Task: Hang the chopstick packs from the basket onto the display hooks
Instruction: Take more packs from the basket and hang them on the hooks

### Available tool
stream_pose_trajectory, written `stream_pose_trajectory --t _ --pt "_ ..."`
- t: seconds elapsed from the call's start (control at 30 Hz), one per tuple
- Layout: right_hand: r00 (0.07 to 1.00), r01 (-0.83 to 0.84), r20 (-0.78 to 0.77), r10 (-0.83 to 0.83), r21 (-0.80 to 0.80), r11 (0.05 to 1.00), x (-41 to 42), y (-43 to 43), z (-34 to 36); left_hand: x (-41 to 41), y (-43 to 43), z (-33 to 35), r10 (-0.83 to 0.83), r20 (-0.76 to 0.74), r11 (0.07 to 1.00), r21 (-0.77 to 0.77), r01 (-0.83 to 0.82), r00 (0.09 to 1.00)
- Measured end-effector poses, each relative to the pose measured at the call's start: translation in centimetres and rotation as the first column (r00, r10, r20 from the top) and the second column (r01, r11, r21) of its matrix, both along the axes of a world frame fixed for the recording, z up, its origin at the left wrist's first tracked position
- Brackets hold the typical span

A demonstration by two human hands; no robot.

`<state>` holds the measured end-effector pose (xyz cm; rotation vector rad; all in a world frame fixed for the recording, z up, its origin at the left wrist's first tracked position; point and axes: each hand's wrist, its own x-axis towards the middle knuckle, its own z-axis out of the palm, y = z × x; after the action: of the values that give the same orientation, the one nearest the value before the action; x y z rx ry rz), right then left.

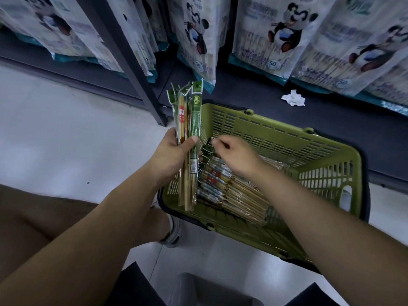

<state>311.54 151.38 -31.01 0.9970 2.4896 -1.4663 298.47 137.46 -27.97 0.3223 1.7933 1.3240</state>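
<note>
Left hand clutched clear-wrapped bamboo chopstick packs over the olive-green plastic basket; right hand pinched a pack inside; white panda-print bags behind read "50".

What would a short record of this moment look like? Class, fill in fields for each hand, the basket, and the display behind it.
Left hand: grips a bundle of chopstick packs, held upright over the basket's left edge
Right hand: inside the basket, fingertips pinching the top of one pack
Basket: green, on the floor, many loose packs lying in it
Display: panda bags hang above
Stray item: crumpled paper on the dark shelf base
</note>
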Motion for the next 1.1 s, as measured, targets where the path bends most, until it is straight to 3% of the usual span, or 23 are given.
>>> stream_pose_trajectory --t 0.13,0.23,0.43,0.83,1.0,1.1 --pt "0.928 -0.098 0.368 0.051 0.111 0.989 3.7 0.9 -6.1 -0.6 -0.3 -0.3 -0.013 -0.022 1.000 -0.026 0.012 1.000" --pt "0.879 -0.155 0.469 0.084 0.115 0.981 6.3 -0.1 -9.5 -0.5 -0.4 -0.7 -0.028 -0.021 0.999 -0.040 0.027 0.999" --pt "0.872 -0.190 0.487 0.049 0.245 0.951 6.2 -1.6 -12.0 -0.5 -0.2 -1.1 -0.039 -0.006 0.998 -0.055 0.038 0.999" --pt "0.867 -0.192 0.493 0.077 0.188 0.963 6.1 -0.3 -11.5 -0.5 -0.1 -1.2 -0.041 0.016 0.999 -0.030 0.042 0.999" --pt "0.924 -0.026 0.382 -0.016 0.105 0.994 5.9 1.9 -8.7 -0.1 0.2 -0.3 -0.025 0.067 1.000 0.003 0.025 0.997" --pt "0.968 0.063 0.240 -0.067 0.025 0.998 5.1 2.7 -5.4 0.1 0.5 0.4 0.020 0.179 1.000 0.018 -0.024 0.984"
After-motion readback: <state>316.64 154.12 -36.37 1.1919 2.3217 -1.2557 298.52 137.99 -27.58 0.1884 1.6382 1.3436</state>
